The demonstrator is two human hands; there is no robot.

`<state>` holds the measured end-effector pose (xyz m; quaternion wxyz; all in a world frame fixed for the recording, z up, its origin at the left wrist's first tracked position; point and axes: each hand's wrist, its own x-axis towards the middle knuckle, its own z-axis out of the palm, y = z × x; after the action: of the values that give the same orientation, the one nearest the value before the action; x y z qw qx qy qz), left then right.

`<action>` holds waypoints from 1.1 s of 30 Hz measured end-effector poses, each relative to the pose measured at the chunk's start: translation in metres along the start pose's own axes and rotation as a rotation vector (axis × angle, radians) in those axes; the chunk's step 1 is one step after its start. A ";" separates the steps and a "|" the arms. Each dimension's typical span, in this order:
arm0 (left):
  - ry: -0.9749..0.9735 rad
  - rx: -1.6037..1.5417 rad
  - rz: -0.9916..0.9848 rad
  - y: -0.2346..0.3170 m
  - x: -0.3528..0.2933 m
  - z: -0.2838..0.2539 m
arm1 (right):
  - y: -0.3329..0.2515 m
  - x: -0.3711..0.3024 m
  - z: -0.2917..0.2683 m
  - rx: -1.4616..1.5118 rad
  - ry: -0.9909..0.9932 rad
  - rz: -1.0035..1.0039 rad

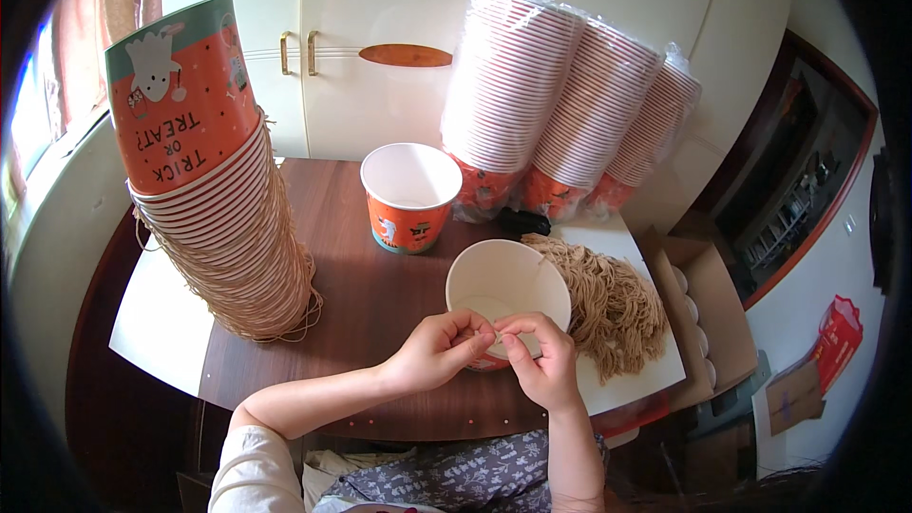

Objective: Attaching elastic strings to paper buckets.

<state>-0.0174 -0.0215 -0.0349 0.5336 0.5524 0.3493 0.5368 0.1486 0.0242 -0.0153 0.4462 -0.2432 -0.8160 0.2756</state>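
Note:
A paper bucket [503, 271], cream inside with a printed orange outside, stands upright on the table in front of me. Over its near rim, my left hand [437, 347] and my right hand [543, 361] meet fingertip to fingertip. Both are closed in a pinch on what looks like a thin tan cord, mostly hidden by the fingers. A strand of the same kind shows at the bucket's far right inner wall. To the right lies a loose bundle of tan cords [608, 309]. Behind and left of this bucket stands another orange paper bucket [411, 199], white inside.
At left rises a tall stack of upside-down orange buckets [214, 218] with cords hanging from them. Plastic-wrapped bucket stacks [560, 95] stand at the back right, near a small black object [523, 222]. An open cardboard box [708, 304] adjoins the table's right edge. Cream cabinets [380, 0] are behind.

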 end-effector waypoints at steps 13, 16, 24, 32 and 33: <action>0.037 -0.040 0.026 -0.001 -0.001 0.000 | 0.001 -0.002 0.005 0.034 0.173 0.048; 0.022 -0.125 -0.070 0.001 0.000 -0.002 | -0.002 -0.003 0.002 -0.374 0.278 -0.255; 0.050 -0.194 -0.058 0.006 -0.003 0.005 | 0.000 -0.002 0.014 -0.524 0.262 -0.364; 0.011 -0.065 0.002 -0.001 -0.002 -0.002 | -0.003 -0.001 0.010 -0.370 0.211 -0.245; 0.010 -0.048 0.005 -0.002 -0.002 -0.003 | -0.003 0.000 0.010 -0.328 0.197 -0.217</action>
<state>-0.0200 -0.0226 -0.0372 0.5437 0.5375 0.3375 0.5492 0.1401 0.0195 -0.0180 0.5053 -0.2492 -0.8237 0.0644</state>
